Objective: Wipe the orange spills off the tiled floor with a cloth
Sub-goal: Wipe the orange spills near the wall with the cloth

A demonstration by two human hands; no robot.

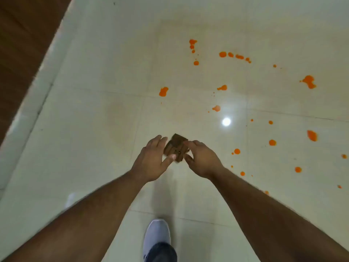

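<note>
A small folded brown cloth (pixel 176 148) is held in the air between both hands, above the cream tiled floor (pixel 98 114). My left hand (pixel 152 161) holds its left side, thumb under the lower edge. My right hand (pixel 203 160) pinches its right side with curled fingers. Orange spills dot the floor ahead and to the right: a blob (pixel 163 91) ahead of the hands, a row of drops (pixel 234 56) farther off, a larger splash (pixel 309 81) at far right, and several small drops (pixel 272 142) beside my right forearm.
A pale skirting strip (pixel 35 87) and a dark brown wooden surface (pixel 20 38) run along the left. My white shoe (pixel 156 235) and dark trouser leg stand on the tiles at the bottom centre. A lamp's reflection (pixel 226 121) shines on the floor.
</note>
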